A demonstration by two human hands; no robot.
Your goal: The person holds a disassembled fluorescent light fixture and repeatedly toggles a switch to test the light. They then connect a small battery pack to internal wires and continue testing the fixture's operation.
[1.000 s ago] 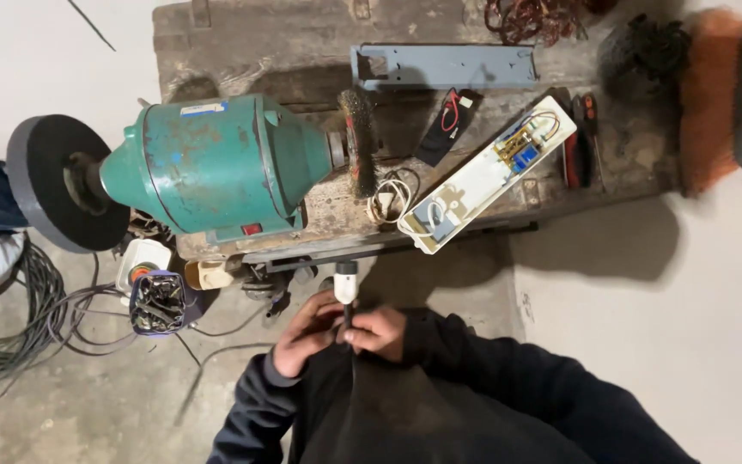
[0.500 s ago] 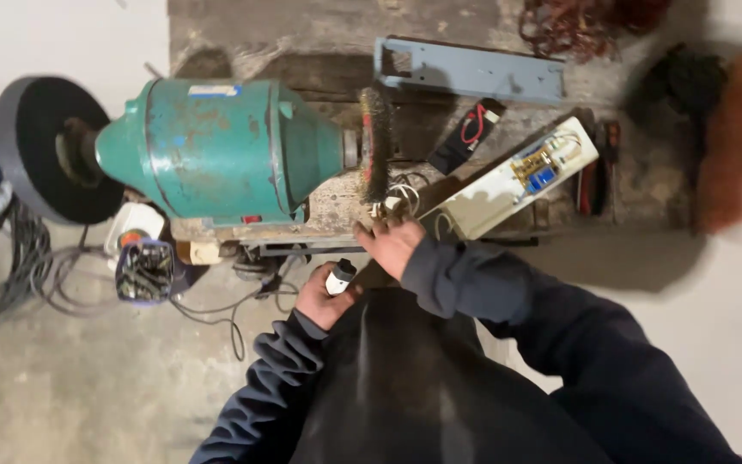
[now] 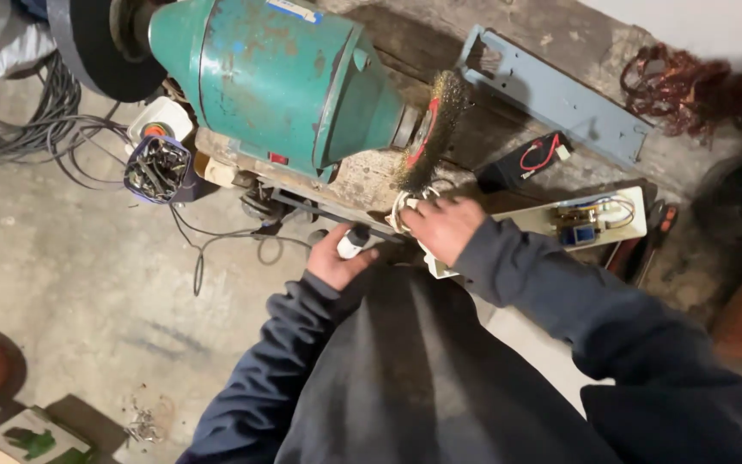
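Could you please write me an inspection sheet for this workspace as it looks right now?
Surface: worn wooden board on a concrete floor.
Job's things: green bench grinder with wire brush wheel; small white-tipped cylinder; coil of white wire.
Clutter: grey metal bracket, long white case with circuit board, tangle of copper wire, tub of screws.
Grippers: left hand holds the cylinder; right hand rests on the wire coil.
Cables: dark cables looped on the floor.
Surroundings: scattered metal bits on the floor.
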